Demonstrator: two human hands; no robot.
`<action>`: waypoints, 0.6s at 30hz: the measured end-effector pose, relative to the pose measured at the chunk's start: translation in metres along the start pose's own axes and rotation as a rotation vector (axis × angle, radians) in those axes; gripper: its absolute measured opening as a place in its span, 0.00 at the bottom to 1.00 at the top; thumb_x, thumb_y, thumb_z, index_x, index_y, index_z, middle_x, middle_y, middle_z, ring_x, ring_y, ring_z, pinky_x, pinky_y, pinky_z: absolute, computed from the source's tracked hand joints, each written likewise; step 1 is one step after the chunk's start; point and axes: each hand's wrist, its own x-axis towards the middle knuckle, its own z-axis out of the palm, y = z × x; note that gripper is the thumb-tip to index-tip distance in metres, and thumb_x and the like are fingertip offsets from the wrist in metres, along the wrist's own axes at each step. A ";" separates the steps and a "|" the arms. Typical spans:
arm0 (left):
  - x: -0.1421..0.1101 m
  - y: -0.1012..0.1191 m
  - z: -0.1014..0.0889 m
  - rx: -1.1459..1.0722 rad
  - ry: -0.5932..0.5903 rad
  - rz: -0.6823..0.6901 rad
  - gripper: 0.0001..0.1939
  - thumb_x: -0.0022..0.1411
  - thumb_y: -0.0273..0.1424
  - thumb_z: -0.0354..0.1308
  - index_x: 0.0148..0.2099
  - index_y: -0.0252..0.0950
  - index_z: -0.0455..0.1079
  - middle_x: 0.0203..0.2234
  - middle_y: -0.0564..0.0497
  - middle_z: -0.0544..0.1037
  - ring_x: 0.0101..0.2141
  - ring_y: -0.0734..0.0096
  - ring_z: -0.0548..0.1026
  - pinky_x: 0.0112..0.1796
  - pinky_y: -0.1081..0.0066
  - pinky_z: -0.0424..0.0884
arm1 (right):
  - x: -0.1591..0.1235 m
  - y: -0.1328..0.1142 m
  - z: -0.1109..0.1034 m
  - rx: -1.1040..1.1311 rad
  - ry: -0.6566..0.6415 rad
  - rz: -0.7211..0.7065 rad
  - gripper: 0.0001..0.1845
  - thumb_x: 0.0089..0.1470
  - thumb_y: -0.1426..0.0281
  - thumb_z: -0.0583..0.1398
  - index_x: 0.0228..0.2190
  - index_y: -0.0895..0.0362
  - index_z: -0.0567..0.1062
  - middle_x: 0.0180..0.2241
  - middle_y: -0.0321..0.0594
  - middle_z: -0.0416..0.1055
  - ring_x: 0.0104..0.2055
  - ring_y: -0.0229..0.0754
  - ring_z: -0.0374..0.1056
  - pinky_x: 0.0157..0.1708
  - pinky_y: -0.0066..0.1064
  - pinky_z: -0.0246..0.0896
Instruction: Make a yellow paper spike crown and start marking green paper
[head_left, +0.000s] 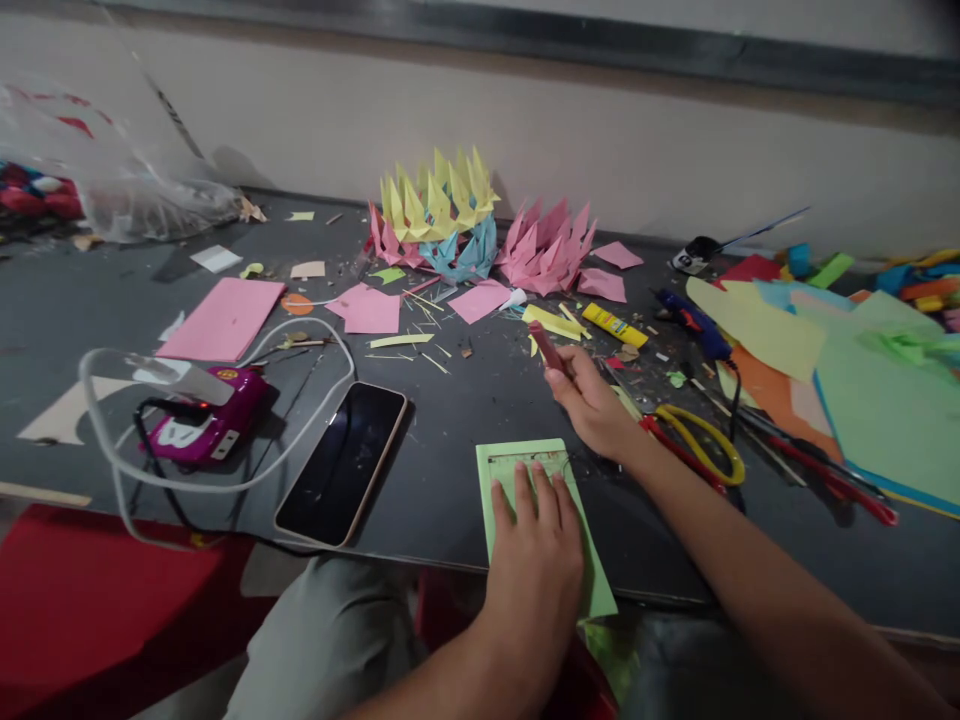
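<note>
My left hand [534, 545] lies flat, fingers stretched, on a strip of light green paper [598, 590] at the table's front edge. Its fingertips press on a clear ruler [517, 459] laid across the paper near its far end. Part of the paper sticks out past the edge. To the right and a bit farther off, my right hand [592, 400] is closed around a dull red, stick-shaped tool [545, 345]. Its far end points up and away, above the table; its lower part is hidden in my fist, so I cannot tell its exact kind.
Folded yellow [439, 195] and pink paper crowns [551, 250] stand by the wall. A glue stick [615, 325], glue gun [694, 322] and yellow-handled scissors [701, 440] lie right. Left are a phone [341, 465], a cabled purple power adapter [214, 420] and pink paper [225, 318].
</note>
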 end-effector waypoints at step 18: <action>0.001 -0.002 -0.011 -0.030 -0.072 -0.018 0.20 0.63 0.32 0.43 0.53 0.31 0.65 0.50 0.43 0.71 0.51 0.52 0.67 0.44 0.52 0.70 | -0.090 0.035 -0.044 -0.457 -0.176 -0.360 0.06 0.52 0.64 0.58 0.26 0.51 0.73 0.32 0.36 0.75 0.33 0.41 0.71 0.31 0.33 0.66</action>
